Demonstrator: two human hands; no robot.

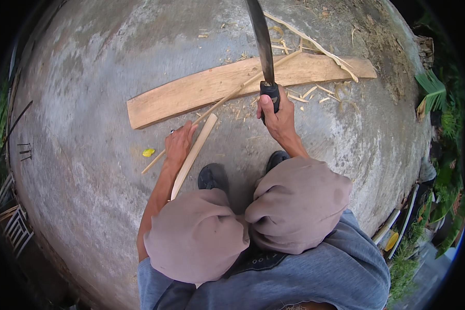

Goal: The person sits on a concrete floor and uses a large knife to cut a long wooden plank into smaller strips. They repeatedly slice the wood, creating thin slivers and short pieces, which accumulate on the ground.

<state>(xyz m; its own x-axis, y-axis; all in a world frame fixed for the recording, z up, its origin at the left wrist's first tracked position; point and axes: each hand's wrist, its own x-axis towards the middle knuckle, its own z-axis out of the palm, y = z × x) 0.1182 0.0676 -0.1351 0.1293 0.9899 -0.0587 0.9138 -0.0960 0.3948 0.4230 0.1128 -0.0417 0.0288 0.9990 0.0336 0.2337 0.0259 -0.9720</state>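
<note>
While the left hand steadies, stroke shallowly

Closed round the slim tan wooden stick, that hand should stay clear of the black-handled dark-steel machete — gripped in the right hand, blade raised. Nearly straight, the stick slants across a long, pale-brown wooden plank on the concrete ground.

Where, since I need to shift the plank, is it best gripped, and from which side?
Probably by both long edges near its left end, coming from the left. That end of the plank is bare and squared off, while a thin stick crosses the middle and a pale strip the right part; the right hand also holds a knife nearby.
</note>
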